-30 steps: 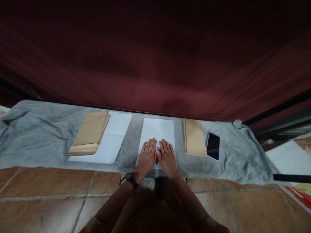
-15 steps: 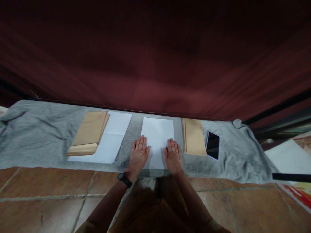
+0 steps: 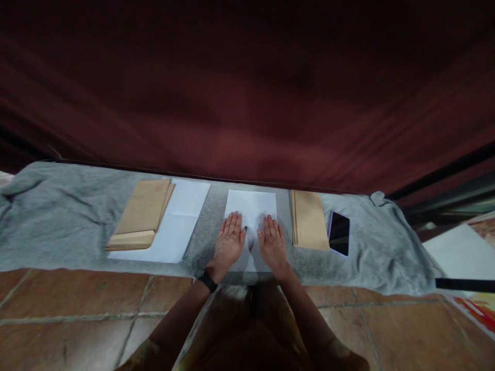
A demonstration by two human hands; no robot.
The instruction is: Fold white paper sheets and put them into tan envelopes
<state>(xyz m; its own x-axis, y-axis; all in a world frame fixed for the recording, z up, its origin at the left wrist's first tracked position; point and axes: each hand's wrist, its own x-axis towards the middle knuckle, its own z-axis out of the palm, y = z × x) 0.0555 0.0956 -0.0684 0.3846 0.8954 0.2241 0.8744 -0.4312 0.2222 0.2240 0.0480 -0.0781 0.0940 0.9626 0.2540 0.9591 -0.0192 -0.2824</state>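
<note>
A white sheet of paper (image 3: pixel 251 202) lies lengthwise on the grey cloth, straight in front of me. Over its left side rests my left hand (image 3: pixel 230 241), palm down, fingers stretched out and pointing away from me. My right hand (image 3: pixel 273 243) is likewise flat on the right side of the sheet, fingers extended. A strip of paper shows between the two hands, with their shadows on it. Neither hand grips anything. A dark watch (image 3: pixel 206 280) is on my left wrist.
Brown envelopes (image 3: pixel 141 206) lie at the left on other white paper (image 3: pixel 181 221). More brown envelopes (image 3: pixel 310 219) are to the right, beside a phone (image 3: pixel 339 233). Grey cloth (image 3: pixel 69 216) covers the narrow surface. Behind it hangs a dark red curtain (image 3: pixel 247 129). Floor tiles (image 3: pixel 88 293) show below.
My left hand has slid right and slightly forward, further onto the sheet. My right hand has shifted slightly left and forward. The gap between the hands is narrower.
</note>
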